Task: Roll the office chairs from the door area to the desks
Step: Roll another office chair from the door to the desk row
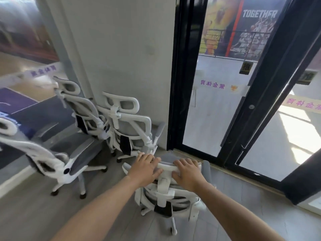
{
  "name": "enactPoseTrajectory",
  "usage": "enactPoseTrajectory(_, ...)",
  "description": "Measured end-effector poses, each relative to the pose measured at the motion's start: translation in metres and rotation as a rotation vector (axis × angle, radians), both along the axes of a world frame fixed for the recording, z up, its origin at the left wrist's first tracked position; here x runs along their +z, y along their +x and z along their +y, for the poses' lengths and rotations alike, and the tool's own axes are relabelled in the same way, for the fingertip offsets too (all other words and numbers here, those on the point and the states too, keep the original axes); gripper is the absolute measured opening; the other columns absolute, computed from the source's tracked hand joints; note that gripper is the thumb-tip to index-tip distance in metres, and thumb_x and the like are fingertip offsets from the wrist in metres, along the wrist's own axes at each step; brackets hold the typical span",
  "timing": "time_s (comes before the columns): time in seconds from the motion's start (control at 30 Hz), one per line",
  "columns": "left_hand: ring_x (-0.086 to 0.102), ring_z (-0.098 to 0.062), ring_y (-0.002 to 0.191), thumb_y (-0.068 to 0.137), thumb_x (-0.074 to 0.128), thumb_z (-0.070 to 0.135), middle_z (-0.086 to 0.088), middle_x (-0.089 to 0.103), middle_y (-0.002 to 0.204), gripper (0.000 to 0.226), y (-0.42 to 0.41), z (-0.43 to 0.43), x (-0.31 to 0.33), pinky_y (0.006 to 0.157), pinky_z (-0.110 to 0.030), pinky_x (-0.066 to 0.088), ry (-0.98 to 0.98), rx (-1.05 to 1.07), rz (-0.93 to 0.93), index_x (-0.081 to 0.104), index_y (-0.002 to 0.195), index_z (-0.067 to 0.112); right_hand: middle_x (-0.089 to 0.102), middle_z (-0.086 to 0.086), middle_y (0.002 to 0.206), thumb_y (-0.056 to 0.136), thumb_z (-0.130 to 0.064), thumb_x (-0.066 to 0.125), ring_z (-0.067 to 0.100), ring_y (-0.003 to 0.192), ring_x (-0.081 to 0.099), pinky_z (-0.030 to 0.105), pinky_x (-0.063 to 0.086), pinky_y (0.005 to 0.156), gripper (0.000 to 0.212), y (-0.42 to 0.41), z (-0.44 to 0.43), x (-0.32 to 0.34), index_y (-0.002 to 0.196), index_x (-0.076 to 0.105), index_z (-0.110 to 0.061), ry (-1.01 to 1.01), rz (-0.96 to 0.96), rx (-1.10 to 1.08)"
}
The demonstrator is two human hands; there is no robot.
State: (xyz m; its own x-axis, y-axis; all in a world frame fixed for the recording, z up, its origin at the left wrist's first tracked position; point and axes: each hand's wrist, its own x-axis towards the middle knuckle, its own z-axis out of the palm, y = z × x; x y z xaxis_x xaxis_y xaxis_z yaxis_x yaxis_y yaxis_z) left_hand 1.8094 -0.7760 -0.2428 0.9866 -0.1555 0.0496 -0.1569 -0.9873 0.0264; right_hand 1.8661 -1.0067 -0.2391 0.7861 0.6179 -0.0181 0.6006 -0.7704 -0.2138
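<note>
Chairs, four, white and grey, all on grey floor (52,214) close to big glass door (213,119). Door has black frame, stands right of grey wall (121,58). Left chair (52,157) alone at left side, blurry. Back chair (83,105) and middle chair (128,122) close together against wall. Near chair (166,197) just in front of door, back toward person. Left hand (145,168) grips left end of headrest (167,166), fingers bent over top, thumb under. Right hand (188,174) grips right end same way.
</note>
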Motion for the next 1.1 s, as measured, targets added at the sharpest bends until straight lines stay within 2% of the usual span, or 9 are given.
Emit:
enactPoseTrajectory(0.17, 0.042, -0.024, 0.126, 0.099, 0.021, 0.06, -0.001, 0.053, 0.128, 0.053, -0.079, -0.016, -0.001, 0.117, -0.042, 0.021, -0.061, 0.099, -0.042, 0.044, 0.133, 0.027, 0.055, -0.007, 0.125, 0.086, -0.059, 0.035, 0.023, 0.121, 0.047, 0.042, 0.027, 0.109, 0.059, -0.045, -0.005, -0.002, 0.135, 0.05, -0.029, -0.036, -0.033, 0.078)
enactPoseTrajectory(0.3, 0.047, -0.023, 0.112, 0.099, 0.03, 0.059, 0.001, 0.055, 0.114, 0.051, -0.152, -0.022, -0.007, 0.106, -0.038, 0.032, -0.088, 0.176, -0.138, 0.052, 0.13, 0.025, 0.058, -0.007, 0.125, 0.084, -0.053, 0.04, 0.023, 0.12, 0.048, 0.042, 0.027, 0.108, 0.061, -0.094, -0.004, -0.002, 0.137, 0.052, -0.027, -0.028, -0.062, 0.189)
enactPoseTrajectory(0.5, 0.044, -0.021, 0.114, 0.1, 0.033, 0.057, 0.002, 0.052, 0.116, 0.051, -0.269, -0.023, -0.012, 0.107, -0.037, 0.029, -0.136, 0.318, -0.14, 0.051, 0.136, 0.025, 0.061, -0.011, 0.12, 0.083, -0.05, 0.044, 0.02, 0.114, 0.051, 0.042, 0.029, 0.106, 0.054, -0.177, 0.008, -0.005, 0.132, 0.056, -0.029, -0.012, -0.099, 0.338)
enactPoseTrajectory(0.63, 0.045, -0.02, 0.112, 0.1, 0.032, 0.055, 0.004, 0.051, 0.114, 0.049, -0.346, -0.021, -0.013, 0.105, -0.036, 0.032, -0.147, 0.421, -0.154, 0.05, 0.135, 0.026, 0.06, -0.013, 0.119, 0.086, -0.053, 0.048, 0.019, 0.115, 0.05, 0.041, 0.028, 0.104, 0.049, -0.232, 0.028, -0.004, 0.13, 0.055, -0.031, -0.032, -0.082, 0.449)
enactPoseTrajectory(0.77, 0.044, -0.018, 0.114, 0.101, 0.033, 0.054, 0.005, 0.051, 0.116, 0.048, -0.417, -0.019, -0.012, 0.105, -0.034, 0.032, -0.16, 0.527, -0.174, 0.051, 0.136, 0.026, 0.059, -0.011, 0.119, 0.087, -0.057, 0.044, 0.018, 0.115, 0.049, 0.038, 0.025, 0.1, 0.05, -0.281, 0.053, -0.002, 0.125, 0.055, -0.026, -0.051, -0.052, 0.544)
enactPoseTrajectory(1.0, 0.047, -0.017, 0.111, 0.101, 0.037, 0.052, 0.006, 0.053, 0.115, 0.045, -0.519, -0.022, -0.015, 0.101, -0.034, 0.037, -0.106, 0.767, -0.215, 0.053, 0.134, 0.026, 0.058, -0.012, 0.114, 0.088, -0.055, 0.044, 0.016, 0.111, 0.05, 0.038, 0.029, 0.105, 0.043, -0.355, 0.098, 0.004, 0.119, 0.054, -0.026, -0.036, -0.032, 0.764)
enactPoseTrajectory(1.1, 0.05, -0.02, 0.107, 0.1, 0.04, 0.051, 0.003, 0.054, 0.112, 0.041, -0.557, -0.022, -0.018, 0.097, -0.037, 0.042, -0.066, 0.865, -0.232, 0.054, 0.129, 0.025, 0.058, -0.01, 0.121, 0.087, -0.055, 0.043, 0.017, 0.115, 0.049, 0.038, 0.028, 0.106, 0.047, -0.383, 0.121, 0.004, 0.124, 0.053, -0.027, -0.056, -0.028, 0.876)
